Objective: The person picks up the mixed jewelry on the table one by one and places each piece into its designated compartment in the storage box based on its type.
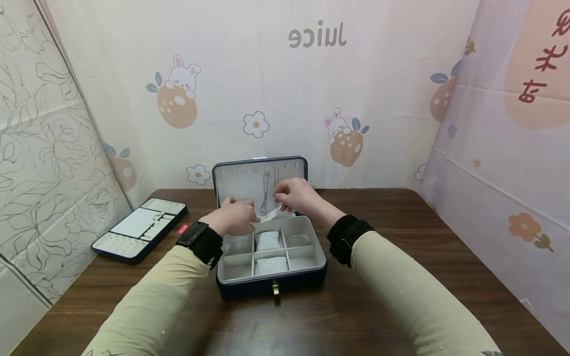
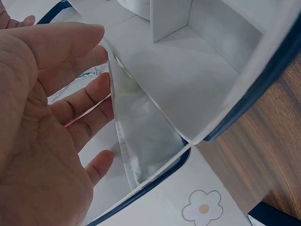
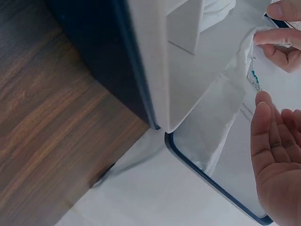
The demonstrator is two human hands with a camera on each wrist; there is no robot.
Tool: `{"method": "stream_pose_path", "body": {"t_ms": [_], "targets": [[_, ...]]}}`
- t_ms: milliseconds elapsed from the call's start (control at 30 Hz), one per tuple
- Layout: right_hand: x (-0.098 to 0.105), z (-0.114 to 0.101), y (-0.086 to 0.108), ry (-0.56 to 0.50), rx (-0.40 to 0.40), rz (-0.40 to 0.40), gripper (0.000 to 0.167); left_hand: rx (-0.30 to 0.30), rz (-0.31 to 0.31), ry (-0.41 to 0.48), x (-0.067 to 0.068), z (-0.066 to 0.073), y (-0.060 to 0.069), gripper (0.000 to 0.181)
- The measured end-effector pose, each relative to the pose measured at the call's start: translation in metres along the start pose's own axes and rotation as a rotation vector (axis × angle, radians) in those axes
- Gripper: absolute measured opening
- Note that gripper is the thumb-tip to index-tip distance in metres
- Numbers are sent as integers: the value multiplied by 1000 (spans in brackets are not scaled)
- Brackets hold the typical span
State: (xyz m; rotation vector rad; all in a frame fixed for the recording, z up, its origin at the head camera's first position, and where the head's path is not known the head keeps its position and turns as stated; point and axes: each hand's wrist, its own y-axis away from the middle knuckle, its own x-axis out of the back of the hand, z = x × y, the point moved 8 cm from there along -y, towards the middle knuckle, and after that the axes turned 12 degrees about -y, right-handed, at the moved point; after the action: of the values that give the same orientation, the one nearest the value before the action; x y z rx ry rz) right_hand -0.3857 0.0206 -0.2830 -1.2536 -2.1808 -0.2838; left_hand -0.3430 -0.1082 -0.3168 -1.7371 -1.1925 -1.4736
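A navy jewellery box (image 1: 317,249) stands with its lid up. Silver necklaces (image 1: 265,185) hang inside the lid; a chain with green parts (image 3: 255,79) shows close up. My left hand (image 1: 233,216) touches the upper edge of the lid's white fabric pocket (image 2: 146,129), which stands away from the lid. Its fingers are fairly straight, thumb apart from the index finger. My right hand (image 1: 297,197) hovers before the lid beside the necklaces, with loosely bent fingers (image 3: 263,117) close together. I see nothing held in it, though the space behind its fingertips is hidden.
Inside the box are light compartments, two white cushions (image 1: 271,265) and a bracelet (image 1: 297,241). A tray (image 1: 133,223) with earrings and ring slots lies on the brown table (image 1: 383,232) to the left. Patterned curtains (image 1: 267,74) enclose the table at back and sides.
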Motion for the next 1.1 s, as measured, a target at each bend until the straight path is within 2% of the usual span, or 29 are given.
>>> {"method": "stream_pose_path", "body": {"t_ms": [100, 267, 467, 667, 967, 1100], "targets": [[-2, 2, -1, 97, 10, -22, 21, 0, -9, 9, -1, -2, 1, 40], [-12, 8, -1, 246, 15, -108, 24, -13, -15, 16, -2, -4, 2, 43], [-22, 10, -2, 336, 42, -156, 22, -17, -13, 26, -2, -3, 3, 44], [-22, 10, 0, 387, 94, -154, 18, -13, -23, 45, -2, -3, 3, 45], [-20, 10, 6, 384, 157, -146, 16, -5, -41, 53, -2, -3, 2, 43], [-19, 7, 9, 385, 212, -158, 14, -3, -44, 57, -2, -3, 2, 43]]}}
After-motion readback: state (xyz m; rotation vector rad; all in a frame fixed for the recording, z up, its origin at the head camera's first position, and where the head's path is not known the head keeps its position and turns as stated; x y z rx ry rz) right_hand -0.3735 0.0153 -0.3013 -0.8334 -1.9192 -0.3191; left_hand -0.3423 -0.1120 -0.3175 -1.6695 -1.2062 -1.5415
